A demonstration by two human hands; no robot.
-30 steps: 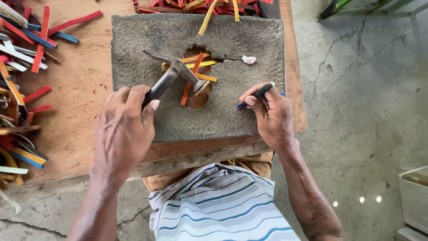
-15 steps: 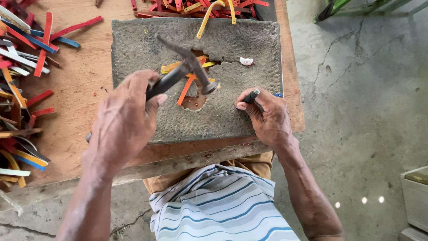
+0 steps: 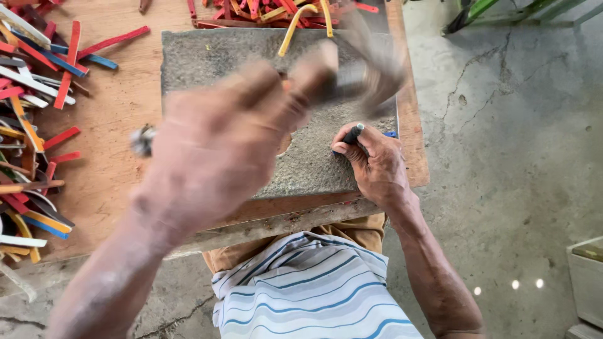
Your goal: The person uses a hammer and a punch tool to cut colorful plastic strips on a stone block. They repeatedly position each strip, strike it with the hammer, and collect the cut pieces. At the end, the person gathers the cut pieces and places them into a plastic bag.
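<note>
- Clearly, a hammer [image 3: 370,78] is gripped in the left hand [image 3: 217,147], with the fingers wrapped tight round its handle; both hand and tool are blurred, so the head of the hammer cannot be made out sharply.
- The hammer is raised above the grey stone slab [image 3: 207,59], its head over the slab's far right corner and apart from the surface.
- A small dark tool [image 3: 353,133], thin and rod-like, is pinched between thumb and fingers of the right hand [image 3: 375,164]; its tip is pointed up and away from the person.
- The right hand is rested on the slab near its right edge, towards the near corner.
- A bit of blue [image 3: 391,134] is seen just beyond the right hand, touching it at the slab's right edge; what it belongs to cannot be told.
- The slab is laid on a wooden board [image 3: 113,182], which reaches beyond it at the left and along the near edge.
- Coloured strips [image 3: 28,125], red, blue, yellow and white, are heaped along the board's left edge, well apart from both hands.
- More strips [image 3: 282,11], mostly red and yellow, are piled at the slab's far edge, one yellow piece curving onto the stone.
- A striped shirt [image 3: 308,289] is seen below the board's near edge, over the concrete floor [image 3: 515,157].
</note>
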